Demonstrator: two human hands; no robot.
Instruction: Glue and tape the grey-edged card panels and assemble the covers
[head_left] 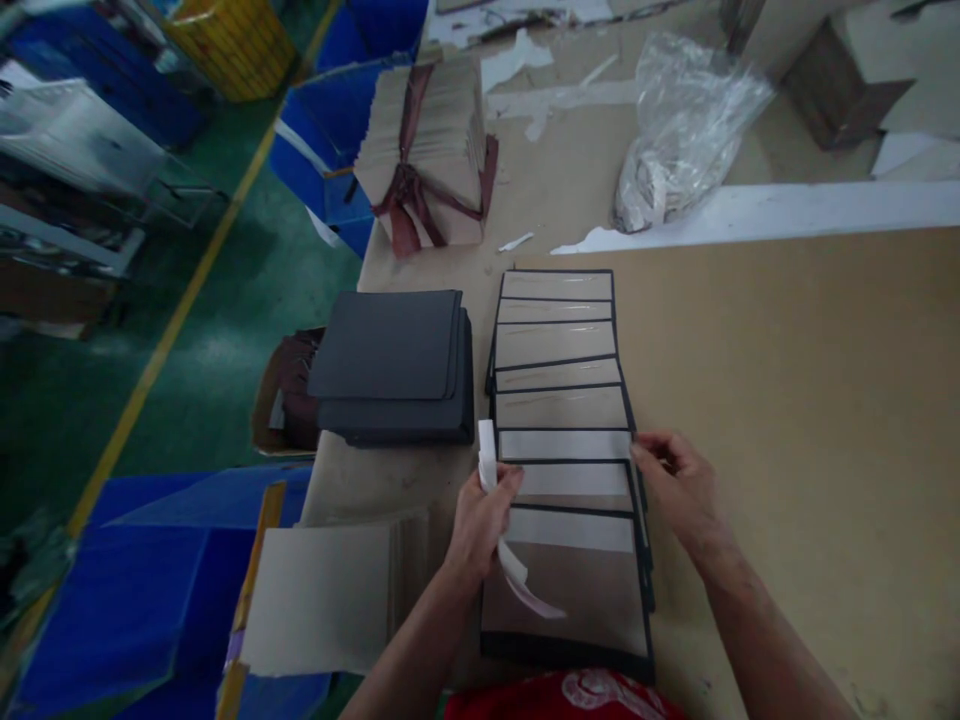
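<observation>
A row of overlapping brown panels with dark borders point(566, 590) runs away from me. White strips lie across the nearer ones, including one strip point(562, 445) between my hands. In my left hand point(480, 515) is a bundle of white paper strips point(517, 575), closed in the fingers and hanging out at both ends; its fingertips touch the left side of the row. My right hand point(682, 490) is closed in a pinch at the right end of the strip, by the panel's dark edge. Farther panels show thin glossy lines.
Left of the row stand a stack of dark covers point(386, 345) and a pile of grey-brown boards point(319, 595). Behind are a tied board bundle point(450, 120) and a clear plastic bag point(682, 130). Blue bins point(150, 590) stand beyond the table's left edge.
</observation>
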